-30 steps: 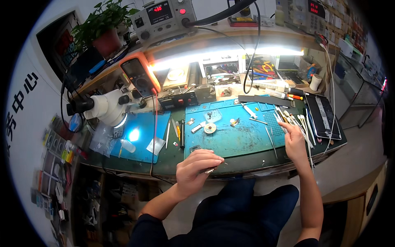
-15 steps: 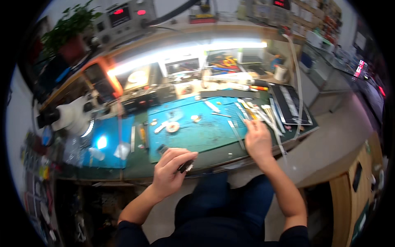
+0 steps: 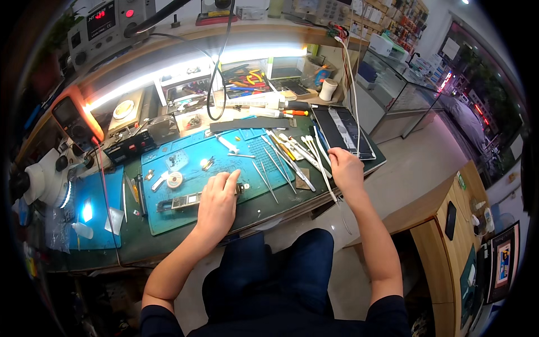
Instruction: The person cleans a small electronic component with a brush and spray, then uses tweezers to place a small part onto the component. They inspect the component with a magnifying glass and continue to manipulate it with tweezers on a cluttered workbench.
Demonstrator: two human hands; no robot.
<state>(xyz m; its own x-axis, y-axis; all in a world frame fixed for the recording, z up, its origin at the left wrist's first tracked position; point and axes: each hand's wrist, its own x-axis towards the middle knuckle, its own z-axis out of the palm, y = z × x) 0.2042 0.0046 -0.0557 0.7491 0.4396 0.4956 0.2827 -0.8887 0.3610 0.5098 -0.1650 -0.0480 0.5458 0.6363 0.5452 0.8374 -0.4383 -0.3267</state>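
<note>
My left hand grips the right end of a long, narrow disassembled electronic part lying near the front of the blue repair mat, fingers curled over it. My right hand is closed at the right of the bench, at the ends of thin white and dark tools; what exactly it pinches is too small to make out. Between my hands lie metal tweezers and a bundle of brushes and picks. An opened black tablet-like device is just behind my right hand.
A white microscope and orange multimeter stand left. A soldering station sits on the shelf above hanging black cables. A glass counter is beyond the bench, and a wooden desk is at the lower right.
My view has swung to the right. My left hand has lowered the part onto the mat. My right hand has moved rightward along the tools, toward the tablet-like device.
</note>
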